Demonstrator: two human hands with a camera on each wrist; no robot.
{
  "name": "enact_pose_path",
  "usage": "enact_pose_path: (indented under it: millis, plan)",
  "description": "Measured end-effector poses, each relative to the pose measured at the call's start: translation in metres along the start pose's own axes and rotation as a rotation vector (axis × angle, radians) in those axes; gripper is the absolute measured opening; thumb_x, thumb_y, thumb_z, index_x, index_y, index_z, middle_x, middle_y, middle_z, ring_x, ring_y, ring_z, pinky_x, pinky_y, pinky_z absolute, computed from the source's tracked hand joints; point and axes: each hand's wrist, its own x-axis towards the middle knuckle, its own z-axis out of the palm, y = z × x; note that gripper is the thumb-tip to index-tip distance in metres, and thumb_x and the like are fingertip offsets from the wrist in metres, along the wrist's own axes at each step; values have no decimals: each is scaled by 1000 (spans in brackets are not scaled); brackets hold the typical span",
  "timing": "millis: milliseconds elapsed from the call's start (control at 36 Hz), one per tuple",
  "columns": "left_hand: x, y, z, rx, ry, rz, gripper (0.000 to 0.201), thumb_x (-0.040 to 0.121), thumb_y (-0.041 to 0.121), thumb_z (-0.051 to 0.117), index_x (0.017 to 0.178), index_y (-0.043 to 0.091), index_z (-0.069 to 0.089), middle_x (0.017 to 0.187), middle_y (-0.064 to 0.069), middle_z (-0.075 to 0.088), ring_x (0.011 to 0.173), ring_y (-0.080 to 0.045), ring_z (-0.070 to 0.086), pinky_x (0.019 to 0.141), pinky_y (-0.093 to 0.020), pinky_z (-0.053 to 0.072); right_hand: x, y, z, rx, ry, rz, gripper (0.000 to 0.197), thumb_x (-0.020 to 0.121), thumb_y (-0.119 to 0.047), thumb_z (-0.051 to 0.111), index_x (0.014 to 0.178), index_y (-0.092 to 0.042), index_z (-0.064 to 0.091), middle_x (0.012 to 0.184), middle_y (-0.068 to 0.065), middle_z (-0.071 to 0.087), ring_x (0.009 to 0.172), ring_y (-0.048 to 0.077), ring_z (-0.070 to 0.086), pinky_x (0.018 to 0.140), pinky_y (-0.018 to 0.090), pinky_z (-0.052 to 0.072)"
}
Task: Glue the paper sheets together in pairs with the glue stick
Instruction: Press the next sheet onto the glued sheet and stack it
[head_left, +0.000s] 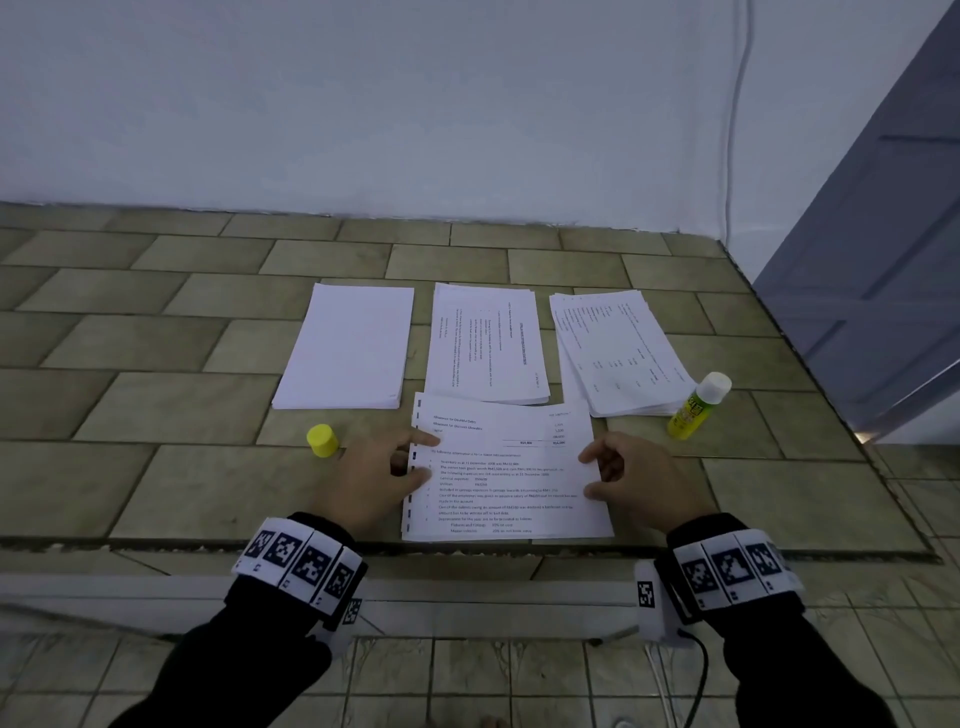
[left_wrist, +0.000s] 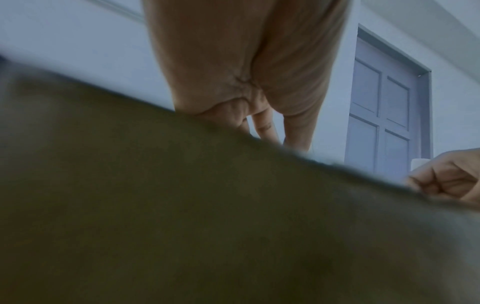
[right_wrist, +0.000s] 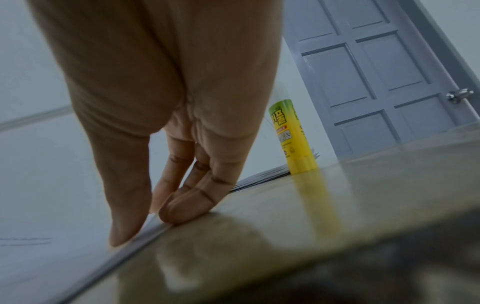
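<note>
A printed sheet (head_left: 504, 473) lies on the tiled ledge right in front of me. My left hand (head_left: 423, 457) presses its left edge with straight fingers (left_wrist: 265, 127). My right hand (head_left: 592, 473) rests its thumb and fingertips (right_wrist: 182, 211) on the right edge (right_wrist: 52, 185), holding nothing. The yellow glue stick (head_left: 698, 408) (right_wrist: 293, 139) stands uncapped to the right, apart from both hands. Its yellow cap (head_left: 322, 440) sits just left of my left hand. Behind the sheet lie a blank stack (head_left: 343, 348), a printed stack (head_left: 488, 343) and a looser printed stack (head_left: 618, 353).
The tiled ledge (head_left: 156, 415) ends at a front edge under my wrists, with lower floor tiles below. A white wall runs behind the stacks. A grey door (head_left: 883, 260) stands at the right, close to the glue stick.
</note>
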Motion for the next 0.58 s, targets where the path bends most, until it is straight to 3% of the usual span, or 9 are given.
enact_pose_path:
  millis: [194, 333, 583]
  plan:
    - [3, -3, 2, 29, -12, 8, 33, 87, 12, 71, 107, 36, 60, 108, 8, 67, 95, 1, 63, 81, -26, 57, -3, 1, -2, 47, -9, -10, 30, 75, -3, 78, 97, -15, 63, 81, -5, 60, 68, 3, 55, 57, 6, 42]
    - [2, -6, 1, 24, -6, 7, 34, 87, 12, 71, 104, 39, 60, 104, 10, 68, 95, -3, 65, 82, -34, 58, -2, 2, -2, 47, -11, -13, 30, 75, -5, 79, 96, -17, 62, 82, -6, 60, 70, 4, 56, 58, 7, 43]
    - [2, -9, 1, 10, -2, -5, 33, 86, 12, 73, 104, 37, 64, 109, 7, 69, 98, -6, 65, 83, -33, 58, 0, 4, -1, 33, -22, -26, 30, 74, -6, 80, 94, -19, 62, 83, -2, 61, 70, 6, 56, 59, 9, 44]
